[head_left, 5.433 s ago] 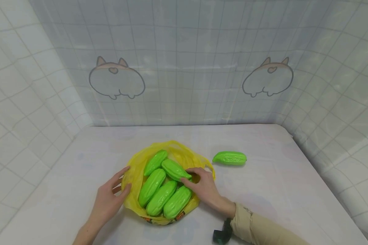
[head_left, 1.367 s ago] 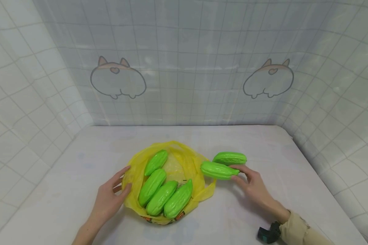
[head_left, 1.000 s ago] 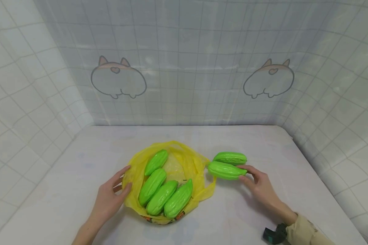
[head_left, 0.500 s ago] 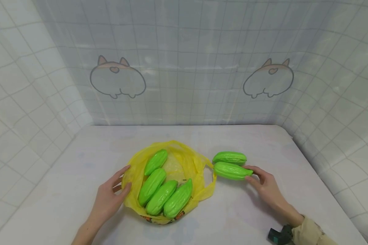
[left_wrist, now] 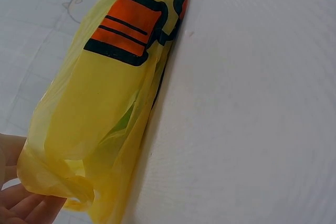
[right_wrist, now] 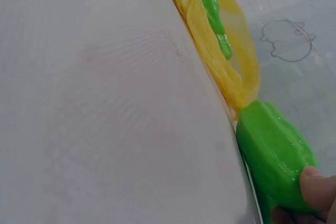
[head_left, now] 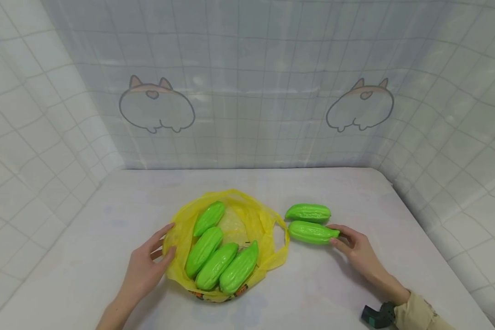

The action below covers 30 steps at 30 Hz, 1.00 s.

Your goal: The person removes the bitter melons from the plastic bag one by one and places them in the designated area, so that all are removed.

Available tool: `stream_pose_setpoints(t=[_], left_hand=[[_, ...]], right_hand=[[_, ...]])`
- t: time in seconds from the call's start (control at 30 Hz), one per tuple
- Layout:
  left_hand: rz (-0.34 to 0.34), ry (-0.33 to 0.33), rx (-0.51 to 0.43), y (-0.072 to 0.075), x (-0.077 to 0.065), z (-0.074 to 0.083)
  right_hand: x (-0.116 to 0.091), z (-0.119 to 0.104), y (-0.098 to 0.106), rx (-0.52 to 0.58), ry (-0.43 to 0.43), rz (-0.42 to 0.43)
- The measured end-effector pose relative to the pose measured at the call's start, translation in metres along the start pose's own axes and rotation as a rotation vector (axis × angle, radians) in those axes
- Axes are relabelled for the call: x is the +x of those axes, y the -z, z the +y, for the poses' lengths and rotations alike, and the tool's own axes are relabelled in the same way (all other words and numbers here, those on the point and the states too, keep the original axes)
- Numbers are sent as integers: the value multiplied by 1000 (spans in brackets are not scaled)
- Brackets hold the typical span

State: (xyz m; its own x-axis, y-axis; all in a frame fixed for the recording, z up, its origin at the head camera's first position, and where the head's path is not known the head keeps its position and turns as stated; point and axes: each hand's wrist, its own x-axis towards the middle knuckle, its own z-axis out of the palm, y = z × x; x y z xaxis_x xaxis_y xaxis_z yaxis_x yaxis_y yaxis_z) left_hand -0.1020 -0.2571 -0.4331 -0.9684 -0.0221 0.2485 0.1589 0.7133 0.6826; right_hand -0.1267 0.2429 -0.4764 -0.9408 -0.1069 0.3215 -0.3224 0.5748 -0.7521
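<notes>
A yellow plastic bag (head_left: 247, 213) lies with its mouth spread wide, and several shiny green bitter melons (head_left: 204, 252) lie inside it. My left hand (head_left: 146, 270) holds the bag's left rim; in the left wrist view its fingers (left_wrist: 31, 208) are at the thin plastic edge. Right of the bag, my right hand (head_left: 356, 252) pinches the stem end of a bitter melon (head_left: 311, 232) between thumb and fingers. The right wrist view shows this melon (right_wrist: 273, 150) low at the table surface, its far end beside the bag's handle. Just behind it lies another bitter melon (head_left: 308, 212).
The table (head_left: 334, 288) has a pale cloth cover. A white grid-patterned curtain (head_left: 247, 91) with cartoon animal drawings encloses its back and sides. A dark device (head_left: 377, 315) sits at the right wrist, by a beige sleeve (head_left: 420, 314).
My right hand has taken one bitter melon out of the bag, carried it right, and lowered it beside the melon on the table. My left hand has stayed at the bag's rim.
</notes>
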Motion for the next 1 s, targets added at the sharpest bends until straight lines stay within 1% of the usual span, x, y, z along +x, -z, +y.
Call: stream_pose_setpoints(t=[0.23,0.43,0.53,0.73,1.0], left_hand=[[-1,4,-2,0,0,0],[13,-9,-2,-1,0,-1],[12,-4,0,-1,0,-1],[5,1,1,-1,0,-2],[9,-7,-6,-2,1,-4]], right_hand=[[1,3,-2,19,-2,9],[3,4,-2,46,-28,5],[3,3,-2,45,-40,9],[4,4,-3,39,-48,37],[6,12,-5,39,-42,72]])
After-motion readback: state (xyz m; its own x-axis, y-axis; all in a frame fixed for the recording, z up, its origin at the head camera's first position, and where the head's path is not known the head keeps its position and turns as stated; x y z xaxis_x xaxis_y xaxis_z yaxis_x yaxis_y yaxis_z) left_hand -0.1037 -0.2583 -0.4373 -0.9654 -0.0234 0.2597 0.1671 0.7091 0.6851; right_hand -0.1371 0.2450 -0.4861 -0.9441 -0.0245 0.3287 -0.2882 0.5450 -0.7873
